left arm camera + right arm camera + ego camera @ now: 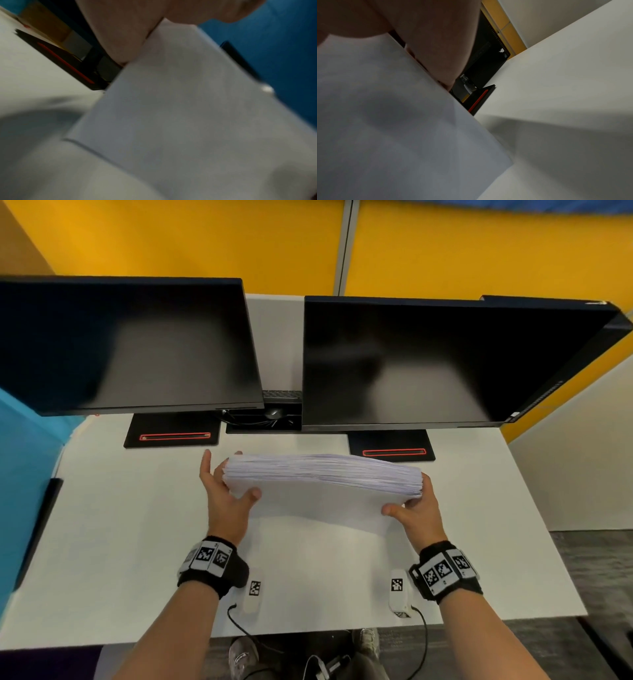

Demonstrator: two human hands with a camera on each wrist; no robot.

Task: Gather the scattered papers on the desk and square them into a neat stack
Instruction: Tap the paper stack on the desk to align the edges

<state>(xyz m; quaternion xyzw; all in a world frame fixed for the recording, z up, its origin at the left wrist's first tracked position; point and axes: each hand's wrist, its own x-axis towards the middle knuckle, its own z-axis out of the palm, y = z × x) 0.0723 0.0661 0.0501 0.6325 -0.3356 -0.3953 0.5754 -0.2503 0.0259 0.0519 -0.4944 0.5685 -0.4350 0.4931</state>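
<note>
No brand or readable writing shows; only black-and-white square codes on the wristbands [209, 558] and on two small white devices [398, 594] lying on the white desk [120, 542]; the stack of papers [322, 484] stands on edge above the desk, before two dark monitors [411, 361]; the left hand [227, 498] and right hand [419, 508] each clasp one end, thumb on the near face; only the head view shows the layered top edge; the wrist views, blurred, show the bare sheet face.
</note>
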